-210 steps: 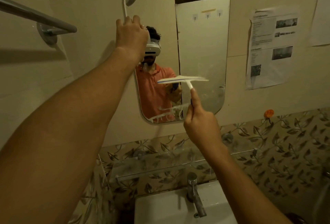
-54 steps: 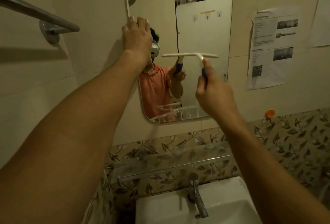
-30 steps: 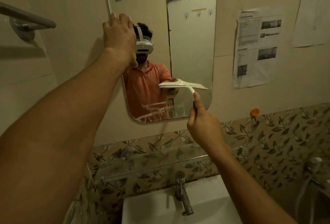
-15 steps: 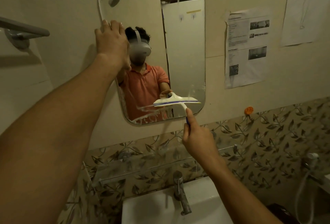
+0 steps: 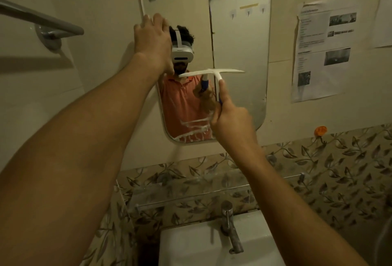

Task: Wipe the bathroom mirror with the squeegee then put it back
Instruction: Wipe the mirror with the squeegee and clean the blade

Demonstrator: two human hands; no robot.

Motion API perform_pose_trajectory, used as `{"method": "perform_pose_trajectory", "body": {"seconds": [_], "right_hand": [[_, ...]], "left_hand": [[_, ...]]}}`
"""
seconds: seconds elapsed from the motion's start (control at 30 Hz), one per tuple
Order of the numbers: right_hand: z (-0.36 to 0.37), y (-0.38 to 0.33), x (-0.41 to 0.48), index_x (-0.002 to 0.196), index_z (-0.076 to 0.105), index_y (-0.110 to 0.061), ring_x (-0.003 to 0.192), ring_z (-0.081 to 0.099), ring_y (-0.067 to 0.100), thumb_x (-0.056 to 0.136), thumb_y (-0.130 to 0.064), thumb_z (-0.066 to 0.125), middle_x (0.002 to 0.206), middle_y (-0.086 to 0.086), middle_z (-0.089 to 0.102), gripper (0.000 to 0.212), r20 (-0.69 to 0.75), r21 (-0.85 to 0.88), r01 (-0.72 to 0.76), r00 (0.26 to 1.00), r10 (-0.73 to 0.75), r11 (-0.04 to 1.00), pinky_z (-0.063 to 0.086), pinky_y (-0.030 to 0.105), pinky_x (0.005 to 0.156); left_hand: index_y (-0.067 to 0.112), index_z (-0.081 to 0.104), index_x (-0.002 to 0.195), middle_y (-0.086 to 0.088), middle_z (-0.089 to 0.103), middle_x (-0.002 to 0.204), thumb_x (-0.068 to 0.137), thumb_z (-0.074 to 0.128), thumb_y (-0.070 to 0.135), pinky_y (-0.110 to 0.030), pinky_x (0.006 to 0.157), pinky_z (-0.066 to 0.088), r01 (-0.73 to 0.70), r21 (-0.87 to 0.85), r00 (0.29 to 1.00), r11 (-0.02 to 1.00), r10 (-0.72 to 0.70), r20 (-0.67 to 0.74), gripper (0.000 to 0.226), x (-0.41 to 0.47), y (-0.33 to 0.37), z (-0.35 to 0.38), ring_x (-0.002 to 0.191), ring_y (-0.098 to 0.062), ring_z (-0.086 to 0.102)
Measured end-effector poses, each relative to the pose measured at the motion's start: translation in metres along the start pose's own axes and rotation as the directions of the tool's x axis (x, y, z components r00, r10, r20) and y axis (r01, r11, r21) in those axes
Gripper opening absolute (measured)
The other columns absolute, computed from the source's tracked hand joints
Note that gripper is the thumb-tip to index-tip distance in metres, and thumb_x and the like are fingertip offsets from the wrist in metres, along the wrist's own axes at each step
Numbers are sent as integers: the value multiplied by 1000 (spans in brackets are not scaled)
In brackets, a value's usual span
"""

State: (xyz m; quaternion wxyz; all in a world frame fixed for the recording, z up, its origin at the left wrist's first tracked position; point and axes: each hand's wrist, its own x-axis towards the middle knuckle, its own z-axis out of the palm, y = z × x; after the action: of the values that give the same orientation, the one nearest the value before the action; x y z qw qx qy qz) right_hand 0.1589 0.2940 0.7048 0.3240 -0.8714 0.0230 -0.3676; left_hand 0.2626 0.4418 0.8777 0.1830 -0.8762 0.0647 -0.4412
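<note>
A rounded rectangular mirror (image 5: 239, 38) hangs on the beige wall. My right hand (image 5: 232, 121) grips the blue-and-white handle of a white squeegee (image 5: 212, 72), whose blade lies level across the mirror's middle. White foam streaks (image 5: 192, 130) sit along the mirror's lower left. My left hand (image 5: 153, 41) rests against the mirror's left edge, fingers curled over the rim, steadying it.
A white sink (image 5: 191, 246) with a metal tap (image 5: 230, 225) is below, under a glass shelf (image 5: 191, 191) on leaf-patterned tiles. A metal towel bar (image 5: 40, 20) juts out at the left. Printed sheets (image 5: 322, 51) hang on the wall at right, an orange hook (image 5: 320, 131) beneath.
Half a second ago the squeegee was near the mirror's bottom edge; now it is raised to mid-height. My left hand stays on the mirror's left edge. The camera has shifted.
</note>
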Motion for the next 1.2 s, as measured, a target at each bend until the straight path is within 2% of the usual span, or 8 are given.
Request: {"method": "perform_pose_trajectory", "body": {"seconds": [0.1, 0.23, 0.67, 0.73, 0.83, 0.97, 1.03, 1.2], "right_hand": [[16, 12, -24, 158, -12, -49, 58, 57, 19, 106, -45, 30, 72, 4, 57, 67, 2, 2, 6, 1000, -6, 1000, 52, 34, 54], [37, 30, -51, 161, -7, -44, 50, 50, 18, 109, -33, 34, 63, 4, 52, 67, -7, -30, -23, 1000, 23, 999, 36, 30, 46], [54, 57, -97, 162, -6, -40, 53, 50, 9, 109, -30, 37, 66, -1, 56, 68, 122, -63, -160, 978, 167, 985, 34, 22, 48], [49, 52, -96, 162, -3, -39, 53, 50, 9, 110, -30, 37, 65, -2, 55, 66, 132, -30, -173, 976, 176, 984, 35, 21, 47], [38, 26, -83, 159, -7, -47, 52, 52, 13, 109, -34, 36, 64, 0, 55, 67, 81, 74, -88, 993, 82, 993, 48, 32, 48], [32, -22, -48, 159, -13, -45, 65, 58, 16, 108, -35, 40, 85, 4, 64, 74, 79, 72, 54, 995, -60, 996, 55, 36, 62], [32, -42, -34, 158, -17, -45, 68, 57, 18, 107, -31, 45, 90, 5, 64, 81, 94, 32, 65, 993, -68, 997, 53, 38, 65], [39, -67, -23, 157, -21, -43, 58, 41, 12, 105, -21, 43, 78, 3, 48, 85, 107, -61, 14, 994, -8, 998, 37, 34, 58]], "left_hand": [[4, 27, 151, -18, 38, 139, 51, 84, 70, -50, 100, 44, -5, 16, 1000, 1000, 5, -14, 133, -1, -1, 2, 130, -38, 40], [4, 30, 150, -18, 39, 137, 52, 85, 69, -49, 98, 45, -13, 23, 999, 1000, 14, -37, 130, -3, -2, 2, 127, -37, 42], [2, 31, 149, -19, 40, 134, 54, 82, 72, -47, 97, 45, -23, 34, 1000, 999, 24, -19, 128, -2, -1, -2, 123, -37, 44], [2, 33, 148, -20, 41, 133, 64, 72, 73, -46, 95, 45, -26, 15, 999, 1000, 26, -21, 117, -2, -2, -4, 121, -37, 45], [0, 32, 150, -21, 40, 133, 80, 55, 66, -46, 93, 43, -21, -18, 1000, 1000, 21, -9, 99, -1, -3, -8, 119, -38, 45], [1, 35, 150, -20, 39, 134, 88, 50, 58, -46, 95, 41, -51, -39, 999, 998, 51, 8, 85, 3, -8, -13, 119, -38, 44], [1, 34, 151, -20, 38, 135, 88, 49, 58, -46, 95, 41, -64, -34, 998, 997, 65, 18, 86, 2, -10, -15, 120, -38, 44], [1, 32, 151, -21, 38, 136, 80, 54, 67, -45, 93, 42, -71, 21, 997, 997, 71, 8, 100, 0, -9, -10, 118, -38, 45]]}}
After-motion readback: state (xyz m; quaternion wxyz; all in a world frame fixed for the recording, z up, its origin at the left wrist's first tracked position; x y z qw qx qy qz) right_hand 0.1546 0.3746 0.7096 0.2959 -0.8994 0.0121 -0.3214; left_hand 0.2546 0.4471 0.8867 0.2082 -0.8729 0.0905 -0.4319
